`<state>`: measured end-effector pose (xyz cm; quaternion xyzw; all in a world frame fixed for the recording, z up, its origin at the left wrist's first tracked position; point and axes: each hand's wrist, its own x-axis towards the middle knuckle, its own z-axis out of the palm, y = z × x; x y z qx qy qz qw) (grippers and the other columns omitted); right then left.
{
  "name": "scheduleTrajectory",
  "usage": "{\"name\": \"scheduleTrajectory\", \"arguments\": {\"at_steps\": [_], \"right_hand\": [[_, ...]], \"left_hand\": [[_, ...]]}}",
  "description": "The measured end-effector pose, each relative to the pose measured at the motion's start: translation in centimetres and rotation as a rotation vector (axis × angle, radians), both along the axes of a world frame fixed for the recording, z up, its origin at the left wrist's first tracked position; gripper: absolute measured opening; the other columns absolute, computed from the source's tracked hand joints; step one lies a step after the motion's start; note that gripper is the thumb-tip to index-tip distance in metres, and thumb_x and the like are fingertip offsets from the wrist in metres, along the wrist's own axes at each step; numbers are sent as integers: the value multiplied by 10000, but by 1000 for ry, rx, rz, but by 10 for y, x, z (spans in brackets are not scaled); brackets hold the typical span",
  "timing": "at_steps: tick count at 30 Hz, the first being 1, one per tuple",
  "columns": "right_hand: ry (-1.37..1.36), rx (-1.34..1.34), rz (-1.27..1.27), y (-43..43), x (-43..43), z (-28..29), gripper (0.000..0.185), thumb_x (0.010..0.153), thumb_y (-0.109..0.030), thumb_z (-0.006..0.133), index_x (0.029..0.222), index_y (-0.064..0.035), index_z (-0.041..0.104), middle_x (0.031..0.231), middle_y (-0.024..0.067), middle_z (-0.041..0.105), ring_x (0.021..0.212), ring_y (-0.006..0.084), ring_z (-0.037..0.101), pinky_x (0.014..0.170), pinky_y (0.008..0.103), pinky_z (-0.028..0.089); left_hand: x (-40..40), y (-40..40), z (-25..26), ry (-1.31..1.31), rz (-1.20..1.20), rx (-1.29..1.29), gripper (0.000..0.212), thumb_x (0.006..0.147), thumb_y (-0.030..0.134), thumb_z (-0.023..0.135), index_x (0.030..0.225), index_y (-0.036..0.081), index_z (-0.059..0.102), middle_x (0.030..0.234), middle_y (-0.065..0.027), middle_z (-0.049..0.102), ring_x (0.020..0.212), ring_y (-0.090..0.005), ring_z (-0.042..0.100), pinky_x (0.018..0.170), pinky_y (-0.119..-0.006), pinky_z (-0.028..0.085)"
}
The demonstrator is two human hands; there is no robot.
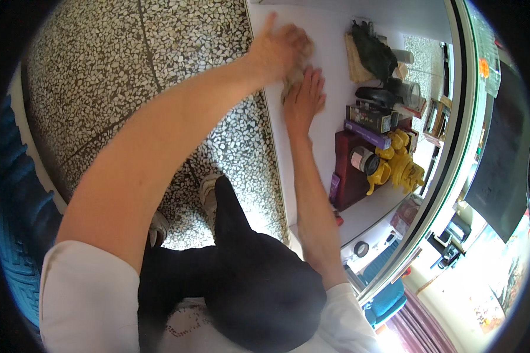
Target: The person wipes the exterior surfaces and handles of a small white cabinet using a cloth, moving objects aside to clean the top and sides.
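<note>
My left hand (285, 48) is over a pale cabinet shelf (331, 53), blurred, its fingers bent and one sticking up. Just below it in the picture, my right hand (305, 95) lies palm down, fingers stretched out. A crumpled greyish-beige cloth (294, 78) shows between the two hands and beneath the right one. Whether the left hand grips part of it is unclear from the blur. To the right of the hands stand stacked dark boxes (371, 117), a purple box (366, 133) and a dark red box (344, 176).
A jar with a black lid (364, 160) and a yellow teapot (406, 172) with cups stand by the red box. Dark cloth or plastic (373, 53) lies farther up. A glass-edged frame (446, 132) bounds the right side. Speckled terrazzo floor (194, 39) extends left, beside blue upholstery (17, 220).
</note>
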<state>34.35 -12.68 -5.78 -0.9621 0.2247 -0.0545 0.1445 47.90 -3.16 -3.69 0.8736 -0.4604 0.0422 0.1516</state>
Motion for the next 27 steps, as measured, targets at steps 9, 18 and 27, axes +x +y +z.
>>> {"name": "scheduleTrajectory", "arguments": {"at_steps": [9,18,27], "right_hand": [[-285,72,-321,19,-50,6,639,941,-270,573,1413,79,321,1496,305,254,1394,415,254,1139,483,192],[-274,240,-238,33,-77,-1,656,970,-210,491,1468,75,173,1521,309,166,1426,414,149,1168,478,127],[-194,172,-56,-73,156,-6,542,925,-170,474,1381,99,357,1479,299,285,1393,427,237,1147,473,205]], "left_hand": [[-24,-8,10,274,-164,4,501,834,354,579,1252,79,593,1366,-85,514,1348,-252,372,1138,-465,202],[-78,-40,3,177,-397,112,490,896,312,506,1370,188,501,1465,3,426,1401,-199,300,1186,-503,57],[46,1,1,-80,2,179,469,905,258,510,1341,90,532,1426,-67,461,1373,-243,330,1168,-490,139]]}}
